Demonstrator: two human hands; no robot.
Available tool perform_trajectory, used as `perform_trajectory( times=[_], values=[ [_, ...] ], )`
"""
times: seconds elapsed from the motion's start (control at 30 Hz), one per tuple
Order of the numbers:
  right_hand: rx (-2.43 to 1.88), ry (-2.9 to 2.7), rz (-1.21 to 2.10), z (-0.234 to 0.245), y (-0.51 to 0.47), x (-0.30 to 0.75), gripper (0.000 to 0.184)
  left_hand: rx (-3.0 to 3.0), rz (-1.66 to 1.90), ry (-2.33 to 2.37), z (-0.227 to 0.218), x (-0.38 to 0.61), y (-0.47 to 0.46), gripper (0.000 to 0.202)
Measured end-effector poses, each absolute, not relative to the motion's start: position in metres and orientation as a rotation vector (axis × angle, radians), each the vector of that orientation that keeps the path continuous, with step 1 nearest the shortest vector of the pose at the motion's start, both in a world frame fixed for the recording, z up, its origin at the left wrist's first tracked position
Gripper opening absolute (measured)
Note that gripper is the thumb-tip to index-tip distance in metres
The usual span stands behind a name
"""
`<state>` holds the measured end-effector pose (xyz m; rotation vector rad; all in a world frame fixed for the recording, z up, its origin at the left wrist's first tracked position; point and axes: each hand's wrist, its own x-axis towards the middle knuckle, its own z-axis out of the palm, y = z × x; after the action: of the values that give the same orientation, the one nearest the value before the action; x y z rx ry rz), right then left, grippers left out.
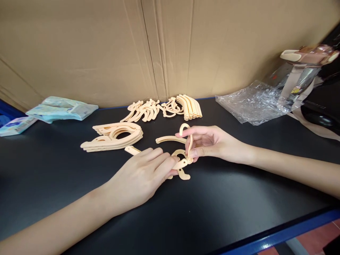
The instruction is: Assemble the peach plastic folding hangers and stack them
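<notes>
Arm piece in left hand; hook in right hand, foot at arm piece's end. Loose strip on table, just beyond fingertips. Stacked pieces beyond left hand, leftward. Small parts farther beyond gap between hands, strip row right beside. Plastic bag beyond right hand, rightward; bottle farther right. Packet far left beyond left hand. Cardboard behind all.
</notes>
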<state>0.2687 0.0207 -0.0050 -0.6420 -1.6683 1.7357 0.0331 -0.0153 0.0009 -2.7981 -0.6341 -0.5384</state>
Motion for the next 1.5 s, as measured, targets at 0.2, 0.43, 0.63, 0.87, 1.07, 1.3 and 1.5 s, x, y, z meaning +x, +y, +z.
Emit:
perform_trajectory(
  times=[0.2, 0.43, 0.63, 0.87, 1.07, 1.3, 1.5],
  values=[
    [-0.728, -1.862, 1.613, -0.003, 0.01, 0.265, 0.037, -2.707, -0.581, -0.489, 0.006, 0.043, -0.031, 0.016],
    [-0.609, -1.692, 1.572, -0.004, 0.019, 0.273, 0.042, -2.678, -0.657, -0.735, 0.0, 0.038, -0.026, 0.02],
    [-0.604, -1.578, 1.746, -0.007, 0.023, 0.273, 0.042, -2.747, -0.627, -0.86, -0.007, 0.036, -0.021, 0.03],
    [-0.556, -1.552, 1.832, -0.01, 0.023, 0.273, 0.045, -2.869, -0.628, -0.782, -0.008, 0.037, -0.018, 0.027],
    [-0.59, -1.622, 1.793, -0.008, 0.022, 0.272, 0.042, -2.815, -0.626, -0.743, -0.006, 0.036, -0.02, 0.027],
    [-0.663, -1.694, 1.687, -0.006, 0.02, 0.27, 0.038, -2.707, -0.528, -0.69, -0.002, 0.039, -0.021, 0.028],
    [-0.7, -1.723, 1.613, -0.006, 0.018, 0.27, 0.04, -2.569, -0.461, -0.716, -0.001, 0.042, -0.027, 0.027]
  ],
)
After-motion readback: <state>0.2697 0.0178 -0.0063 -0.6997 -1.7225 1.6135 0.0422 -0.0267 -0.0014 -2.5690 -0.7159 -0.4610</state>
